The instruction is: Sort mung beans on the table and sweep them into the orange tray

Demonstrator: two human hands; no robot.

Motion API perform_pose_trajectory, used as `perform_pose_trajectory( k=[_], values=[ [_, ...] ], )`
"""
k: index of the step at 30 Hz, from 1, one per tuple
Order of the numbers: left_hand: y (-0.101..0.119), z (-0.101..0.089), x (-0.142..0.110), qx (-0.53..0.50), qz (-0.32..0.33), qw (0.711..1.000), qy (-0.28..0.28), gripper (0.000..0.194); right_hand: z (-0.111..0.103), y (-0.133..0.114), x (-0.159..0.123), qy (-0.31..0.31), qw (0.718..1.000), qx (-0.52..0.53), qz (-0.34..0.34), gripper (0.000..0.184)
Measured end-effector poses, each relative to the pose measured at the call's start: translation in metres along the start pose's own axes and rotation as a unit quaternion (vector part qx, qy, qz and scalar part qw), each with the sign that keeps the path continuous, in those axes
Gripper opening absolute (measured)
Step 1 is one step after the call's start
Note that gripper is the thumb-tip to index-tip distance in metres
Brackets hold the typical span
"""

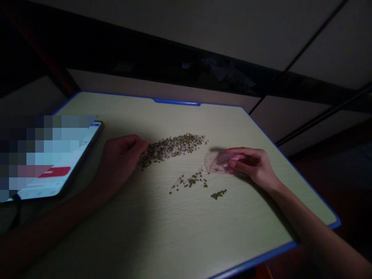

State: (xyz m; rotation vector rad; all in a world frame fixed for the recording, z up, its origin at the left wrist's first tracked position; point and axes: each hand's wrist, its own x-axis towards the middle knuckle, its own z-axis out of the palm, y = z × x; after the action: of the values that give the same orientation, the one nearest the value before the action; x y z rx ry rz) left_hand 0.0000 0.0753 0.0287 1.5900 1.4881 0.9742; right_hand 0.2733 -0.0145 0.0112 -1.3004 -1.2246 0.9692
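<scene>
The bench (174, 236) carries everything, and the landmark on it is the long pile of green beans mixed with pale grains (180, 145). Left of the pile, well apart from it, a lit tablet (74, 155) lies at a slant.

The pile's long axis runs obliquely, its left end nearer the person and its right end farther off. The left hand (120, 159) is the nearer one: its grip is at the pile's left end, fingers curled and pressed together, so the pile stretches away to the right and slightly outward from the fingertips. Whether they touch the beans or pinch any, I cannot tell.

The right hand (255, 164) is to the right of the pile and a little nearer the person. Its grip pinches what looks like a clear pink protractor (216, 162) between thumb and fingers; the curved edge points left, in the gap between this hand and the pile. From this grip, the pile lies to the left and slightly outward.

On the person's side of the pile's right half is a loose scatter of beans (193, 180). Smallest of all, a short cluster of beans (219, 194) lies beyond that scatter from the pile, nearer the person.
</scene>
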Motion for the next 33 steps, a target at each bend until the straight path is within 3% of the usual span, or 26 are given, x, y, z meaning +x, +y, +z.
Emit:
perform_pose_trajectory(
  k=[14, 33],
  values=[
    [0.0012, -0.0013, -0.0022, 0.001, 0.005, 1.0, -0.005, 0.026, 0.0011, -0.0011, -0.0024, -0.046, 0.998, -0.047, -0.005, 0.024],
    [0.0025, -0.0002, -0.0017, 0.009, 0.0, 1.0, -0.006, 0.025, 0.0073, 0.0022, -0.0003, -0.009, 0.998, -0.059, -0.008, 0.021]
  ],
)
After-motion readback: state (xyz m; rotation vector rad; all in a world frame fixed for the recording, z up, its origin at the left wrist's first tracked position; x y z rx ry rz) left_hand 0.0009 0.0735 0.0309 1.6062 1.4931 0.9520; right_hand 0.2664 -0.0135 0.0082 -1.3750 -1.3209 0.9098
